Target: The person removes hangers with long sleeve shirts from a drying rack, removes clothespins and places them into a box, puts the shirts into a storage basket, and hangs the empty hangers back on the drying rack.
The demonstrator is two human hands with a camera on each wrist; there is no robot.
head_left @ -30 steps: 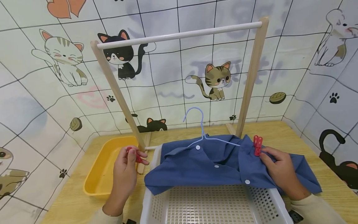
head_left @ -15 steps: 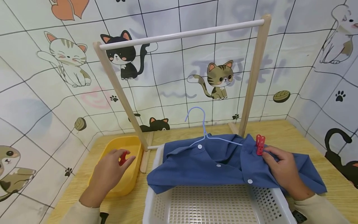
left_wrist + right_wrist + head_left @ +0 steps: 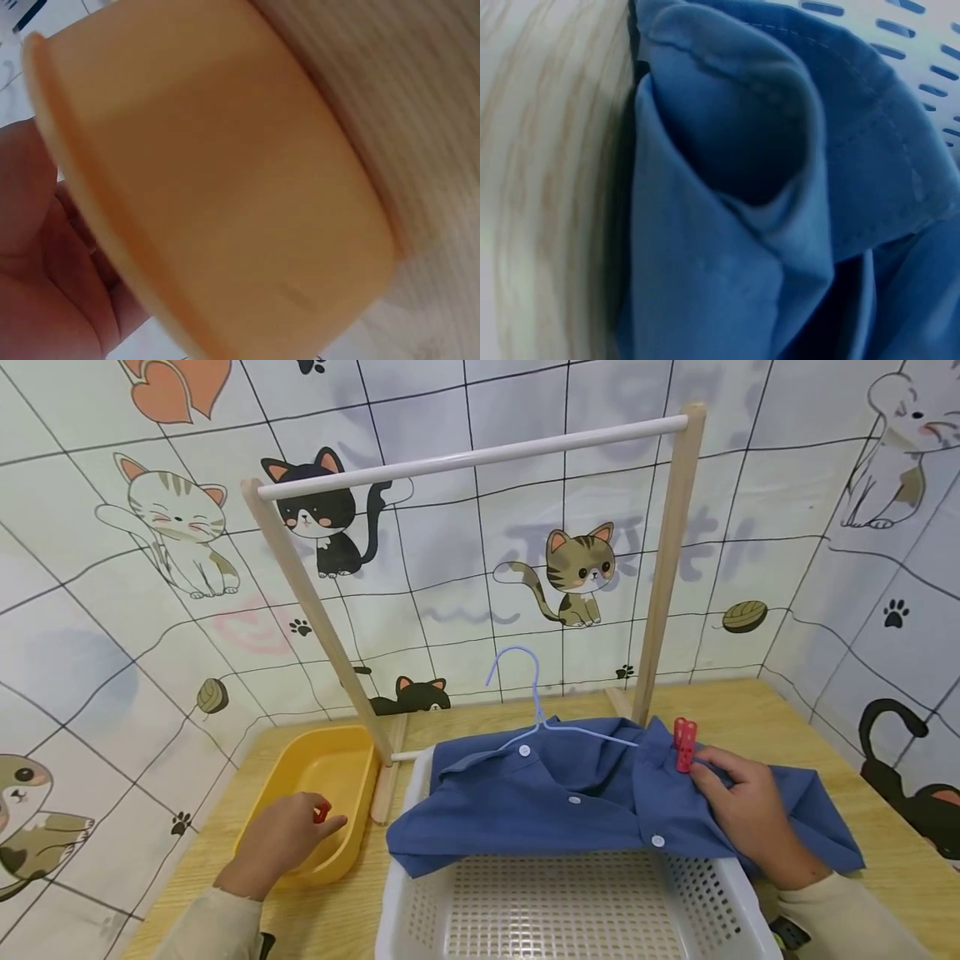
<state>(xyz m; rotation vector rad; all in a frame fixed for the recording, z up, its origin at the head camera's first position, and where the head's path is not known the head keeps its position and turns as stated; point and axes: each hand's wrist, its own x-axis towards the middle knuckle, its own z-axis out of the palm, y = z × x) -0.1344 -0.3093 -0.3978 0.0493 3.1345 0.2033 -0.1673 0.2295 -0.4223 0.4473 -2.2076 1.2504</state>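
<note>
Over the yellow tub (image 3: 330,739) my left hand (image 3: 277,839) holds a red clothespin (image 3: 321,811), mostly hidden by the fingers. In the left wrist view the tub's outer wall (image 3: 225,165) fills the middle, with part of the left hand (image 3: 60,277) behind the rim. A blue buttoned shirt (image 3: 510,814) drapes over the white basket, with a light-blue hanger (image 3: 537,693) in its collar. Another red clothespin (image 3: 685,747) stands on the shirt near the hanger's right end. Just beside it my right hand (image 3: 750,814) pinches the shirt. Shirt folds (image 3: 727,247) fill the right wrist view.
A wooden rack with a white top bar (image 3: 472,458) stands behind the basket. The white perforated basket (image 3: 562,902) sits on the wood-grain table (image 3: 720,702), close to the tub. A cat-patterned sheet (image 3: 450,568) covers the walls.
My left hand has moved left and down from beside the basket to over the yellow tub, still holding red. The right hand and its clothespin stay in place on the shirt.
</note>
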